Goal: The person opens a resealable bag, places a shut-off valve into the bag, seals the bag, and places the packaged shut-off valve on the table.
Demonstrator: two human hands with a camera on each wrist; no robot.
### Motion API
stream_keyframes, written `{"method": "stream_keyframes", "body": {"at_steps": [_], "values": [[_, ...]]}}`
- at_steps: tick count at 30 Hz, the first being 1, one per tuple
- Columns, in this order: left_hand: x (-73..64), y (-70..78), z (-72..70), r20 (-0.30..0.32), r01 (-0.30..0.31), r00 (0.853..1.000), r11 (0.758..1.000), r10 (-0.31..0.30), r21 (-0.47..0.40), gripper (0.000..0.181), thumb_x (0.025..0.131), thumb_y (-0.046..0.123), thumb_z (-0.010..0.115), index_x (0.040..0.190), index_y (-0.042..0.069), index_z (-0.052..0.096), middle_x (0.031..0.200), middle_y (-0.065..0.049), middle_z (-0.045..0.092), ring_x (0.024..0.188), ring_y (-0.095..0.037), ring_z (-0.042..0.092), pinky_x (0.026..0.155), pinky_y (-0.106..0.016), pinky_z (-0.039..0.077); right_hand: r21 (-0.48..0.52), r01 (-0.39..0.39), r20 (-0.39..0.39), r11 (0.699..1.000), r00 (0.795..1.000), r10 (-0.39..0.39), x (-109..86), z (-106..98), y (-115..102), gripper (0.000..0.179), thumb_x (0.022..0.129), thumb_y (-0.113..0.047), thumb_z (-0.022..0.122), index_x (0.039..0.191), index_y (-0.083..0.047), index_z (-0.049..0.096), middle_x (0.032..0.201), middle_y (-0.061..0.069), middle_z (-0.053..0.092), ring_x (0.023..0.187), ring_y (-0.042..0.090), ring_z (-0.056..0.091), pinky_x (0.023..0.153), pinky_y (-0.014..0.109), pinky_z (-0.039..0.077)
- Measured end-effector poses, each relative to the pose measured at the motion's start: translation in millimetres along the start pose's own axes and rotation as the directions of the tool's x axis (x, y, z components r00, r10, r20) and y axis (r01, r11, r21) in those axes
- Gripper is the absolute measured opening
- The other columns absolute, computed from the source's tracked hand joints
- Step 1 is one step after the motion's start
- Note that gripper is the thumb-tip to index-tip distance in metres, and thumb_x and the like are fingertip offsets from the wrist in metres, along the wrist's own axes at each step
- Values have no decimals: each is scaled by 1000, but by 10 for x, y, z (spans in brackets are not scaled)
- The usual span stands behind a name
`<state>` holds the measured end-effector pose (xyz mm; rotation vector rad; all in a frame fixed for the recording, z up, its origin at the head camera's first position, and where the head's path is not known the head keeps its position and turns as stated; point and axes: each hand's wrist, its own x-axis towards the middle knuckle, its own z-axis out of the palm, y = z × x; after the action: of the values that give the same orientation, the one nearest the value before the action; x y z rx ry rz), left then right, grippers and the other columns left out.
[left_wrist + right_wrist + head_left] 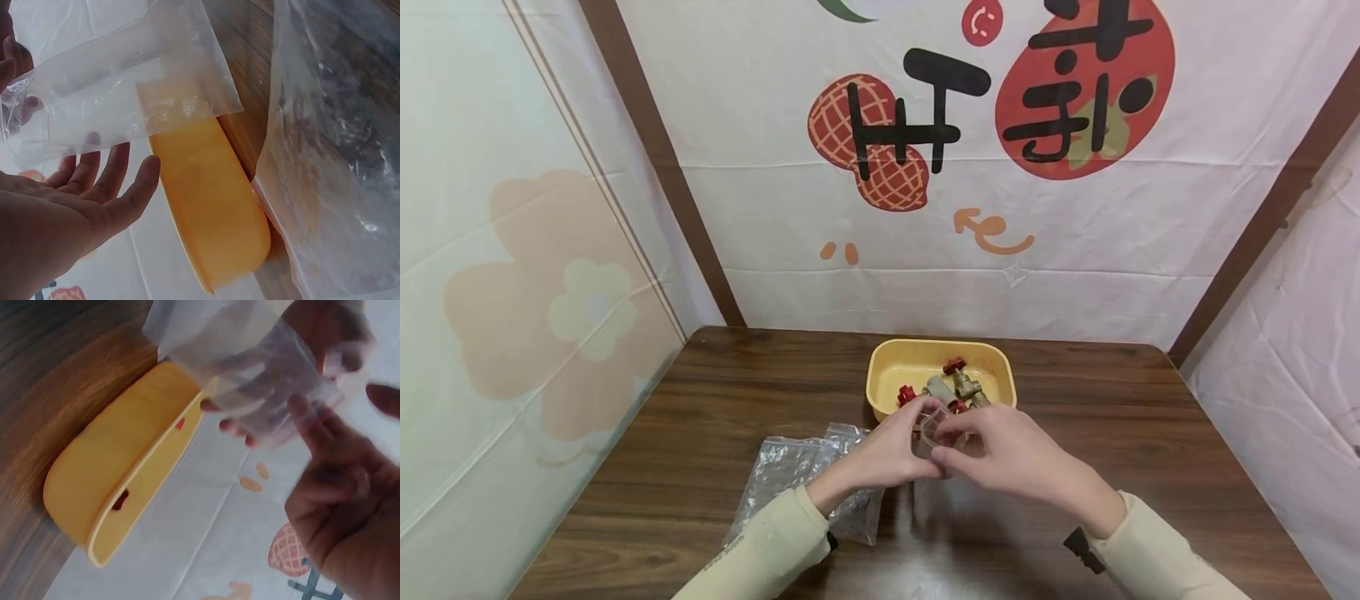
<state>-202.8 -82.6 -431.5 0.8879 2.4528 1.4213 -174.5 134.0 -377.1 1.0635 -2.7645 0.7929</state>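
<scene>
Between my hands is a clear plastic bag (131, 81), held in the air just in front of the yellow tub (880, 375). My left hand (891, 450) lies along the bag, its fingers loosely extended and touching the film, as the left wrist view shows. At the bag's near end, my right hand (1018, 458) has bent fingers on the film; in the right wrist view its index finger reaches the edge while the thumb stands apart. Blur there hides the exact grip. Inside the tub are valves with red handles (907, 395) and a grey fitting (940, 389).
Flat clear zip bags (778, 471) lie on the brown wooden table (677, 450), left of the tub and partly beneath my left forearm. A printed white cloth (760, 208) hangs behind the table, with more cloth on both sides.
</scene>
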Motion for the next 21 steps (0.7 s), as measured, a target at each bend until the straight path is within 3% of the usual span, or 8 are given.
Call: {"method": "stream_keyframes", "body": {"at_steps": [4,8,15,21], "values": [[-21,-8,-20,3,-14,1000,1000,14,8,73,78,30,87,139,9,53,130,-4,62,122,-24,60,107,-46,45,-15,103,60,995,993,-102,-42,-19,49,25,88,-20,77,113,-23,78,104,-19,70,78,4,58,76,31,54],[-38,1,-32,15,-24,1000,1000,24,6,75,77,26,87,140,7,51,133,-8,61,124,-24,59,109,-44,44,-25,180,68,983,982,-178,-35,16,91,21,90,-10,76,110,-18,78,112,-14,71,90,5,64,82,34,56],[-78,17,-10,24,21,999,1000,-21,14,91,76,39,92,150,13,45,141,0,57,131,-20,54,113,-48,40,-35,254,32,966,967,-253,-12,58,114,16,93,-7,77,98,-22,78,98,-17,69,88,0,63,79,30,57],[-81,-16,8,31,40,999,999,-40,12,97,77,45,91,154,13,43,147,-1,54,134,-20,52,113,-53,39,-39,308,30,951,951,-307,-2,59,104,16,92,-7,78,95,-23,78,96,-17,68,89,-2,63,82,28,56]]}}
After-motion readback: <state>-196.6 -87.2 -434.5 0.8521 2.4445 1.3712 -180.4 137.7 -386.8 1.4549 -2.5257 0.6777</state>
